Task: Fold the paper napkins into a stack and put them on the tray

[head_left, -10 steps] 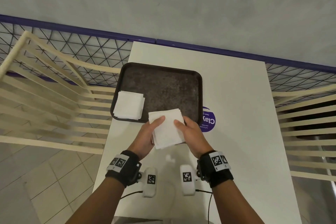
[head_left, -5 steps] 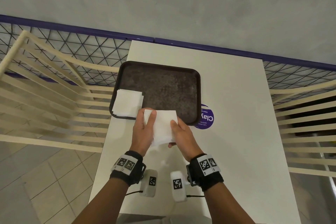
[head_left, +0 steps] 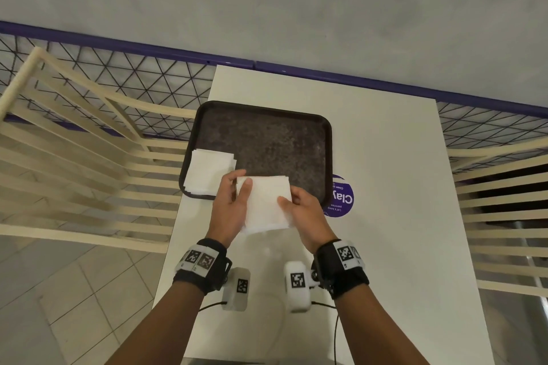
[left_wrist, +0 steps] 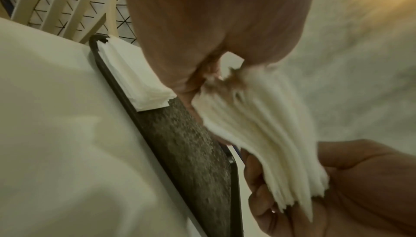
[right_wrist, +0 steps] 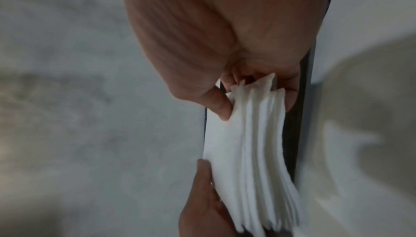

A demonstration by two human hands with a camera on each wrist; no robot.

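Note:
Both hands hold a thick stack of white folded napkins [head_left: 265,203] above the near rim of the dark brown tray [head_left: 267,139]. My left hand [head_left: 234,201] grips its left edge, thumb on top. My right hand [head_left: 299,210] pinches the right edge. In the left wrist view the held napkin stack [left_wrist: 265,134] fans out between my palm and the right hand [left_wrist: 360,187]. The right wrist view shows the same napkins [right_wrist: 254,152] pinched by thumb and fingers. A second napkin pile [head_left: 209,172] lies in the tray's near left corner, also visible as the flat pile [left_wrist: 135,80].
The tray sits on a white table [head_left: 385,187] with a round purple sticker [head_left: 341,200] beside the tray. Cream slatted chairs [head_left: 74,172] stand on both sides. A purple-railed mesh fence [head_left: 148,74] runs behind the table.
Both hands have carried the napkin stack leftward and slightly forward, closer to the pile on the tray. My left thumb now lies further over the top sheet.

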